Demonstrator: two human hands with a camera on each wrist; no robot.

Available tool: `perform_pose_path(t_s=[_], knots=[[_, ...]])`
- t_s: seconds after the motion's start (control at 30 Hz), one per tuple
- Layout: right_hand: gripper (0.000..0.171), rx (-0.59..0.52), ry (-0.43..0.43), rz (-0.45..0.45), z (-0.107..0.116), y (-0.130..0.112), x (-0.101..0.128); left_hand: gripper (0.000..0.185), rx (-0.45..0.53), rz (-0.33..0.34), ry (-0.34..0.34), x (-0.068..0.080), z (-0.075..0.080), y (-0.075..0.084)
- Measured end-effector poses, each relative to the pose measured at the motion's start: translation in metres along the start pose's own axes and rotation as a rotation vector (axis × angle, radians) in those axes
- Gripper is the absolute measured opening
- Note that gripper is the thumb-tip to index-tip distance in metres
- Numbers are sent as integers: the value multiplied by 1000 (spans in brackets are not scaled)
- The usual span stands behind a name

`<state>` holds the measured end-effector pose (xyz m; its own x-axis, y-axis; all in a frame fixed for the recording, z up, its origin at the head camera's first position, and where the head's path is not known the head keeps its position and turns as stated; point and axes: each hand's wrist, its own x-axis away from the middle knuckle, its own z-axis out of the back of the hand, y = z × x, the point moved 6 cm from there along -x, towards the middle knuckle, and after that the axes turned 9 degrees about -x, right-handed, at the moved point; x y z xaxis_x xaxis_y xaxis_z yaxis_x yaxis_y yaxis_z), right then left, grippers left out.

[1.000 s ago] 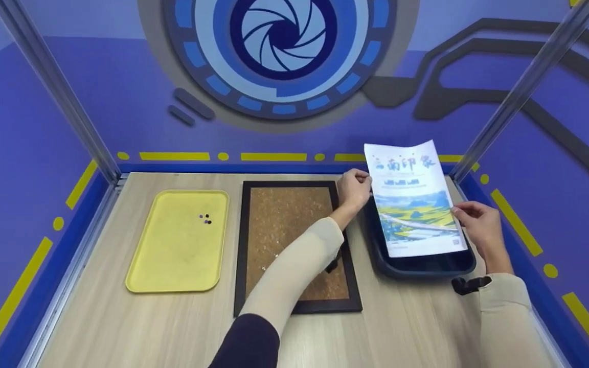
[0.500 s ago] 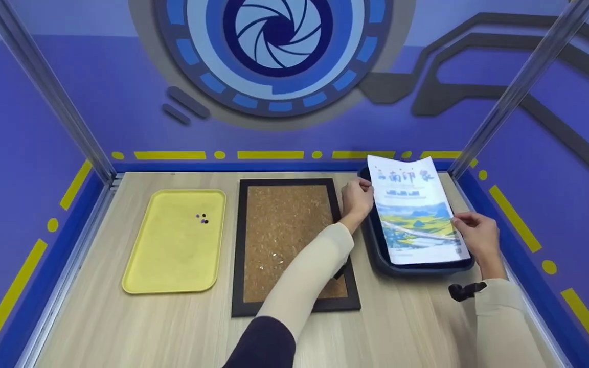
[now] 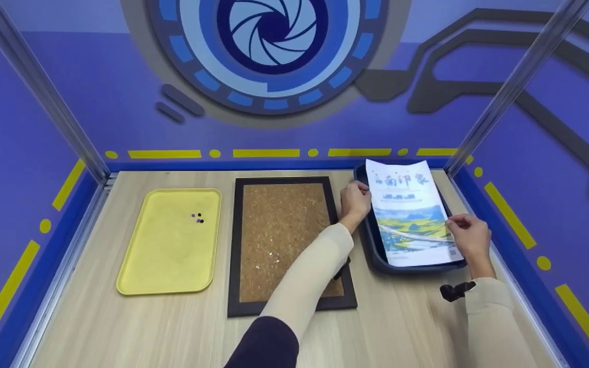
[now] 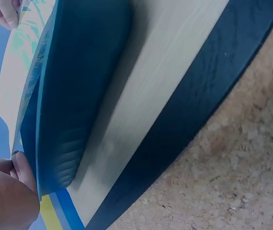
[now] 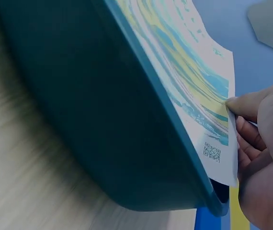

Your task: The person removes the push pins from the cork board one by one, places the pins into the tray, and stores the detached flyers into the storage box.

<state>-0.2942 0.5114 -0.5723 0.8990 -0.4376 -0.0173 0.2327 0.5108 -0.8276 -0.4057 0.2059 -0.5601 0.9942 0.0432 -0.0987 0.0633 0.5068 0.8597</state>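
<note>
A printed paper poster [image 3: 411, 214] with a landscape picture and large characters spans the dark blue bin [image 3: 384, 265] at the right. My left hand [image 3: 355, 203] pinches its left edge near the top, reaching across the cork board [image 3: 284, 225]. On the opposite side, my right hand [image 3: 471, 235] pinches the right edge lower down. The right wrist view has the thumb on the poster's printed face [image 5: 189, 86], close to a QR code. Over the bin's wall [image 4: 79, 96], the left wrist view shows the sheet bowed above the rim.
Several small dark and purple pieces [image 3: 198, 218] lie on a yellow tray [image 3: 166, 255] at the left. The board's black frame [image 3: 235, 245] lies between tray and bin, with shiny bits [image 3: 269, 258] on its cork. Blue walls [image 3: 274, 138] enclose the table.
The poster has come down and toward me, lower over the bin, with both hands still pinching its edges. The head view has shifted slightly, so the whole scene sits further left.
</note>
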Motion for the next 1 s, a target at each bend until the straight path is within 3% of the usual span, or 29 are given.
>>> perform_pose_path(t_s=[0.33, 0.43, 0.8, 1.0], knots=[[29, -10, 18, 69, -4, 0, -1, 8, -31, 54, -18, 3, -4, -10], [32, -31, 7, 45, -5, 3, -1, 8, -55, 58, -37, 4, -3, -10], [50, -248, 25, -53, -1, 10, -3, 16, -73, -28, -97, 5, 3, -5], [50, -273, 23, -55, -1, 11, -3, 19, -34, -60, -103, 7, -2, -7]])
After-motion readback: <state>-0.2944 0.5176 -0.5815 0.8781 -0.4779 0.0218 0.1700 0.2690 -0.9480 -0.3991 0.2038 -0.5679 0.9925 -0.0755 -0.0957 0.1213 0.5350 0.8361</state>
